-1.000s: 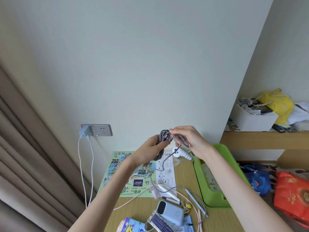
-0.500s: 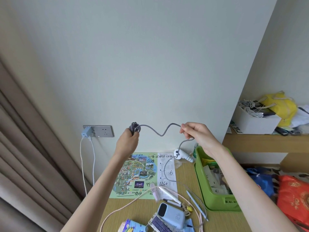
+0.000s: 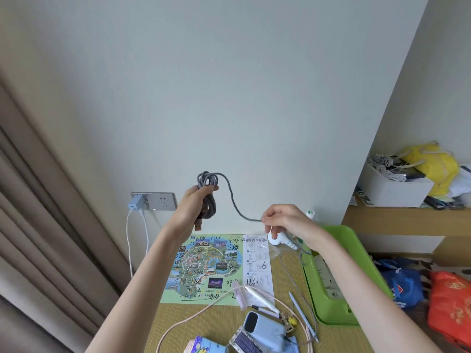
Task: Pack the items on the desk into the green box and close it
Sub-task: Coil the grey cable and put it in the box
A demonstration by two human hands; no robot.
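Observation:
My left hand (image 3: pixel 191 208) grips a coiled bundle of grey braided cable (image 3: pixel 207 192) held up above the desk, its orange plug hanging below the fist. A loose length of that cable sags across to my right hand (image 3: pixel 285 221), which pinches it. The rest runs down toward the desk. The green box (image 3: pixel 339 317) sits open on the desk at the right, with papers inside. On the desk lie a park map (image 3: pixel 204 266), a printed sheet (image 3: pixel 258 266), a white device (image 3: pixel 279 239), a pale blue power bank (image 3: pixel 265 329), pens and a pink cable (image 3: pixel 193 318).
A wall socket (image 3: pixel 155 201) with a blue charger (image 3: pixel 135 202) and white leads is at the left, beside beige curtains. A wooden shelf (image 3: pixel 397 216) at the right carries a white box and yellow bag. Blue and red bags (image 3: pixel 448 304) lie beyond the desk's right edge.
My hands went from close together to wide apart, pulling cable out. My right hand has now dropped lower and the span sags; the left hand holds a bigger coil.

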